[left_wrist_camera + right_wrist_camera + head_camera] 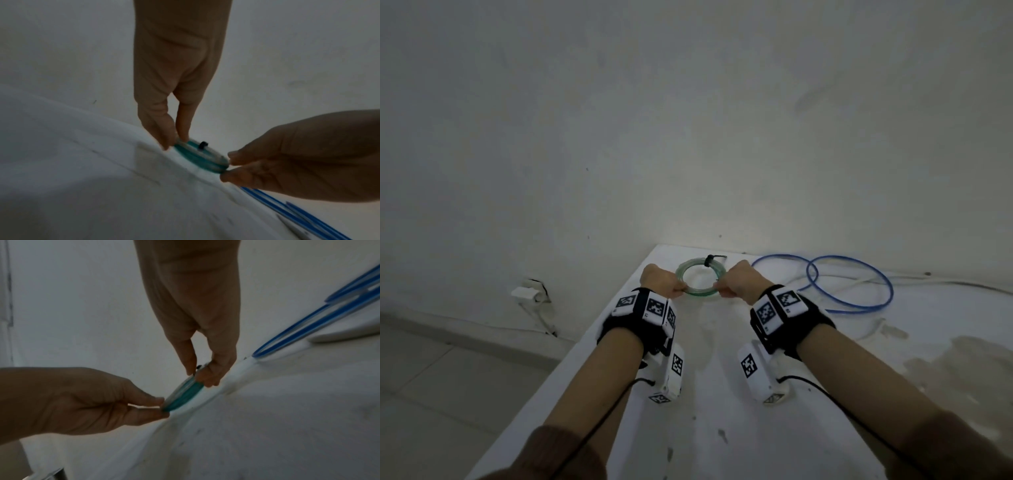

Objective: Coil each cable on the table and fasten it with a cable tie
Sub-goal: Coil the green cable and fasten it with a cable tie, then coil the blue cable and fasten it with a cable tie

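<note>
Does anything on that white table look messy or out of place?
Mostly the loose blue cable: it sprawls in open loops, untied, beside the neat green coiled cable with its black tie. The white tabletop also looks stained toward the right.

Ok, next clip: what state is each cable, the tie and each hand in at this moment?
green cable: coiled, held at both sides.
cable tie: black, fastened round the green coil.
blue cable: loose loops on the table, untied.
left hand: pinches the coil's left side.
right hand: pinches its right side.
</note>
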